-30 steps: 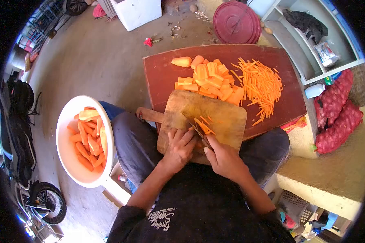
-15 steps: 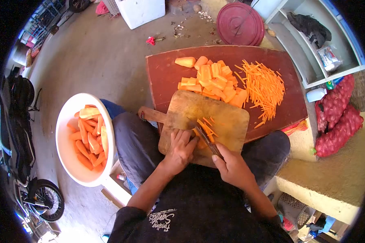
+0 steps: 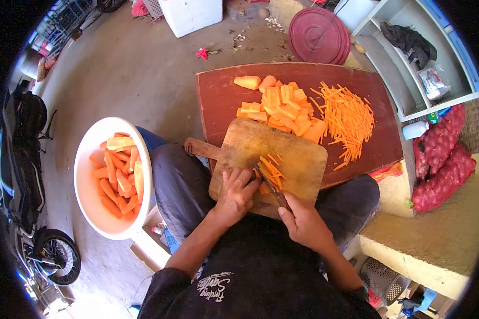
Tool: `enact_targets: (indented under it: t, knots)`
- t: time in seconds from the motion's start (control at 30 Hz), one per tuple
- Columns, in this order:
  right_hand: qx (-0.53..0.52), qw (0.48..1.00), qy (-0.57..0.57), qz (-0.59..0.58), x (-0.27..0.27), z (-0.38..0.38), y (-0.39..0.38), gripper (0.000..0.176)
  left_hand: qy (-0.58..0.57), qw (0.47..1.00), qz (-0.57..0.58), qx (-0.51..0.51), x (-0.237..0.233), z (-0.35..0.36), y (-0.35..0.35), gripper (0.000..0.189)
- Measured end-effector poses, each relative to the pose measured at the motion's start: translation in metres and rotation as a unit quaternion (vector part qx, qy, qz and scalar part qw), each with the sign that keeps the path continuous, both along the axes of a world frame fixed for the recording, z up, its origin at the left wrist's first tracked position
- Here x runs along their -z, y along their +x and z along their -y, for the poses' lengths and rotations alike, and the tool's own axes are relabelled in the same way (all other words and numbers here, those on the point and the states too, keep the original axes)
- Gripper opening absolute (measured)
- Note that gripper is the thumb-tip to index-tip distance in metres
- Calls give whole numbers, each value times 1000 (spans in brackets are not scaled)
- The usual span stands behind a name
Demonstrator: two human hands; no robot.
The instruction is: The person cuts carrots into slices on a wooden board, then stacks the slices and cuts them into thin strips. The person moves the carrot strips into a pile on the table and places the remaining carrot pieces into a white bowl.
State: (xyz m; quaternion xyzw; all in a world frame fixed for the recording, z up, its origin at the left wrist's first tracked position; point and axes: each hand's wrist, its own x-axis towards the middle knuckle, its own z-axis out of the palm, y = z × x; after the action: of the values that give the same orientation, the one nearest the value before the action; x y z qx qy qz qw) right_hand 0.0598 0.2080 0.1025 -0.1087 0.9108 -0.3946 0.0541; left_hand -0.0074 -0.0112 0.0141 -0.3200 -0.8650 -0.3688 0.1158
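Note:
My right hand (image 3: 306,220) grips the handle of a knife (image 3: 272,190), its blade angled down onto a wooden cutting board (image 3: 300,162) that rests across my lap. Close against the blade, the curled fingers of my left hand (image 3: 234,195) press a carrot piece to the board; the fingers mostly hide it. Thin carrot strips (image 3: 273,169) lie just beyond the blade. Past the board, thick carrot chunks (image 3: 287,109) are heaped on a reddish-brown board (image 3: 214,87), and a pile of carrot matchsticks (image 3: 348,119) sits to their right.
On my left stands a white tub (image 3: 83,207) of peeled carrots (image 3: 110,173). Red net sacks (image 3: 444,181) lie on the ledge at right, below a grey shelf unit (image 3: 404,101). A round maroon lid (image 3: 318,34) is behind the board. A motorcycle (image 3: 58,258) stands far left.
The view has shifted slightly. The carrot strips beside the blade lie a little differently, while both hands stay at nearly the same place on the cutting board.

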Motion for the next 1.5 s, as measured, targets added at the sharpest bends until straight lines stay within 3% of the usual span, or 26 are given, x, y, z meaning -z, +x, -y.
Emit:
enact_targets:
  t: [0.1,0.3,0.5,0.7,0.8,0.9,1.1,1.4,1.5]
  knots:
    - [16,995,6,96,7,7,-7,35,-4,1000,2,12,1,1,1,46]
    - [17,989,-43,137,-9,1,-5,36,11,1000,-18,5,0,0,-3,42]
    - [2,998,19,66,10,9,-8,36,-2,1000,-6,10,0,1,0,41]
    - [22,989,-31,140,-10,2,-8,37,13,1000,-13,-14,10,0,-3,43]
    - [-3,999,-27,32,1,-2,1,35,19,1000,-3,-23,7,1,-2,44]
    - [13,995,19,101,9,5,-5,36,21,1000,2,-11,4,1,-1,43]
    - [41,989,-67,129,-9,3,-3,35,18,1000,16,-6,3,2,-1,45]
    - [-14,999,18,35,15,16,-20,35,23,1000,-16,-7,8,1,-3,41]
    - [-25,996,60,59,10,18,-22,34,21,999,-21,-18,8,-1,2,36]
